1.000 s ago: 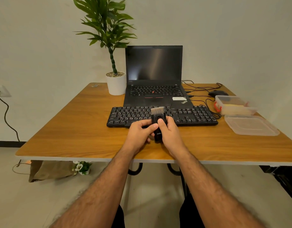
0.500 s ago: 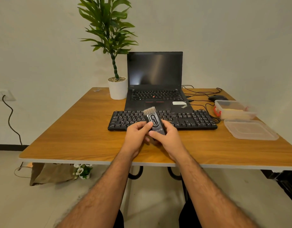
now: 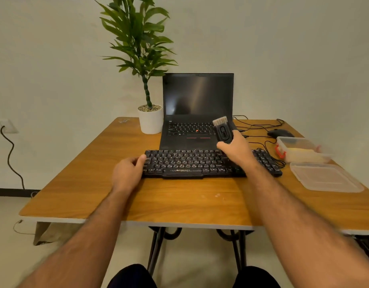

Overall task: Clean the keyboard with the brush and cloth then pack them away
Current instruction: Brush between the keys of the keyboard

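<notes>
at a wooden desk set against a pale wall, a person's right hand grips a small black brush by its handle, fingers and thumb curled round it, pale bristles pointing up and away. the brush is held in the air above the right half of a black keyboard, in front of the lower right corner of an open laptop whose screen is dark. the left hand rests at the keyboard's left end, thumb lying against the edge by the outermost keys; the other fingers look loosely curled on the desk, and whether they clasp the keyboard's side cannot be told. the keyboard lies flat across the middle of the desk, just in front of the laptop. a potted plant in a white pot stands left of the laptop. to the right, a clear plastic container with a red clasp holds something yellowish, possibly the cloth, though it is too blurred to say. its clear lid lies flat on the desk nearer the person. a black mouse and tangled cables sit behind the container. both bare forearms reach in from the bottom of the frame.
</notes>
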A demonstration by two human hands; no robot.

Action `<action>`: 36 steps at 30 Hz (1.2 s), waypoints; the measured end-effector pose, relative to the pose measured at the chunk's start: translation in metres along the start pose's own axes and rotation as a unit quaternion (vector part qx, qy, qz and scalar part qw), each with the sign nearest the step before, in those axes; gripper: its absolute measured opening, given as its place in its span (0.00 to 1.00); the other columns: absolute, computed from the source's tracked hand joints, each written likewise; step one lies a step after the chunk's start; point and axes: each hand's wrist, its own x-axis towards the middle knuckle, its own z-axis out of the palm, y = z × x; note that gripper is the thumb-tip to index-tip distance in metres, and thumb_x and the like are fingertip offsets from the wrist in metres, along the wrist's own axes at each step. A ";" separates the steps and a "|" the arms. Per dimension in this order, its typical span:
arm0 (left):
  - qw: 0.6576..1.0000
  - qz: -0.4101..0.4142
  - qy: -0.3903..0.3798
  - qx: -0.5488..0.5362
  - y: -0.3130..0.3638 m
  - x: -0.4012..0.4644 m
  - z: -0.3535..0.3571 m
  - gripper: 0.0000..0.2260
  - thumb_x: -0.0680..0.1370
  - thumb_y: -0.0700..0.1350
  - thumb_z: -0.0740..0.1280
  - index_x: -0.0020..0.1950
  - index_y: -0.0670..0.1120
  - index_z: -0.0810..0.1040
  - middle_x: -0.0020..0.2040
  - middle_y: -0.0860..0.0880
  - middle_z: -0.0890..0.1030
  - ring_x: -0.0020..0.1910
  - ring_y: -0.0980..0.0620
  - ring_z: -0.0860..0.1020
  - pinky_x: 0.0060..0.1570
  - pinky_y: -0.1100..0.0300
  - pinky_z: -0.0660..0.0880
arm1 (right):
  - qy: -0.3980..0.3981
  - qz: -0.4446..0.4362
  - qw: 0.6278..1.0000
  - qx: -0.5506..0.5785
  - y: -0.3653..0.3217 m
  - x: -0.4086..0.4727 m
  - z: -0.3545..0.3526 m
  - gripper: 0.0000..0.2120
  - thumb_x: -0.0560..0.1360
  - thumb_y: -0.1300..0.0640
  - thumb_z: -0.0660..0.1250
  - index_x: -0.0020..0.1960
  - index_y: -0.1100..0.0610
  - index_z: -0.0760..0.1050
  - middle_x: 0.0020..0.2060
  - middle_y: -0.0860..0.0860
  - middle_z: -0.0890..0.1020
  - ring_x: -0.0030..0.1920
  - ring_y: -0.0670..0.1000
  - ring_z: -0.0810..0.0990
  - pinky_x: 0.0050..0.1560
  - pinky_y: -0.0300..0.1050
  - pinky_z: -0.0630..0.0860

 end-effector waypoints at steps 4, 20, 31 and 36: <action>0.994 0.034 -0.043 0.095 -0.002 0.002 0.006 0.30 0.75 0.73 0.52 0.51 0.51 0.82 0.37 0.54 0.80 0.40 0.55 0.77 0.58 0.47 0.75 | -0.056 0.020 0.994 -0.092 0.006 0.032 0.005 0.25 0.72 0.50 0.71 0.65 0.57 0.69 0.59 0.54 0.78 0.52 0.52 0.74 0.50 0.46 0.71; 0.977 0.086 -0.061 0.187 -0.024 -0.059 -0.023 0.41 0.65 0.77 0.65 0.68 0.52 0.77 0.56 0.51 0.79 0.58 0.51 0.75 0.58 0.50 0.69 | -0.104 -0.004 0.980 -0.169 0.002 -0.023 -0.006 0.27 0.72 0.50 0.72 0.67 0.56 0.69 0.60 0.54 0.78 0.53 0.50 0.75 0.48 0.44 0.74; 0.971 0.145 -0.134 0.134 -0.047 -0.073 -0.053 0.48 0.54 0.85 0.59 0.64 0.56 0.75 0.57 0.57 0.76 0.60 0.54 0.72 0.59 0.54 0.67 | -0.118 -0.050 0.976 -0.174 -0.004 -0.042 -0.023 0.25 0.71 0.53 0.73 0.65 0.54 0.70 0.54 0.54 0.80 0.48 0.50 0.77 0.36 0.39 0.70; 0.931 0.147 -0.292 0.160 -0.030 -0.058 -0.061 0.62 0.62 0.74 0.72 0.82 0.45 0.42 0.82 0.47 0.46 0.81 0.48 0.44 0.77 0.49 0.40 | -0.135 -0.085 0.985 -0.059 -0.045 -0.051 -0.010 0.31 0.71 0.60 0.72 0.69 0.50 0.61 0.53 0.52 0.76 0.41 0.52 0.83 0.34 0.40 0.78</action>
